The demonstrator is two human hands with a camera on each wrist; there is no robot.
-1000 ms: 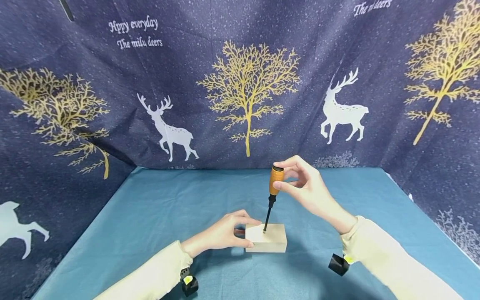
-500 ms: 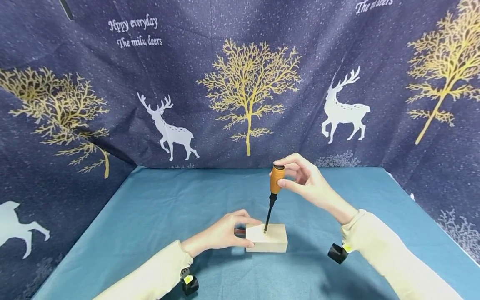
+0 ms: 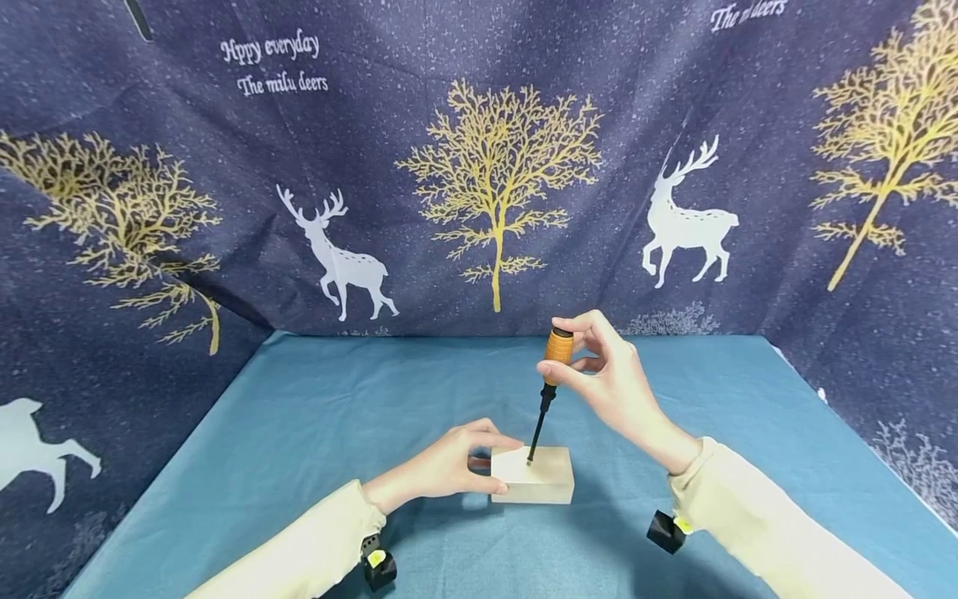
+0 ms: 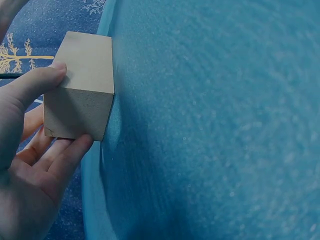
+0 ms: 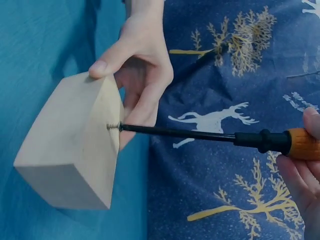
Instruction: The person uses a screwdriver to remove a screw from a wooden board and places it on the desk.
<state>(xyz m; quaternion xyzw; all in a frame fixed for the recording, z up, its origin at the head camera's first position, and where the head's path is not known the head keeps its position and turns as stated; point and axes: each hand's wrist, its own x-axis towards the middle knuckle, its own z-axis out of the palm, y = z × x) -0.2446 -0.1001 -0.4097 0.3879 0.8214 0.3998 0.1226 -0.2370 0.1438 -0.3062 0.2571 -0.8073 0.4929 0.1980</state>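
A pale wooden block [image 3: 545, 482] lies on the blue cloth, and my left hand [image 3: 452, 462] grips its left end, thumb on the near face and fingers at the far side. From the block's top face juts a screw [image 5: 113, 126], part of its thread showing. The black shaft of a screwdriver [image 3: 539, 416] meets the screw's head, leaning slightly to the right. My right hand [image 3: 609, 374] holds its orange handle [image 3: 558, 349] between thumb and fingers, index finger on the black end cap. In the left wrist view, the left thumb [image 4: 47, 77] presses the block's face.
Blue cloth [image 3: 359, 391] covers the table. Behind it hangs a dark blue curtain [image 3: 449, 249] with printed deer and golden trees. Small black cameras hang at both wrists, one by the right sleeve [image 3: 666, 532].
My right hand has turned about the handle, its thumb shifting left, and the wrist has come slightly inward. The handle leans a little further right. The left hand and block have stayed in place.
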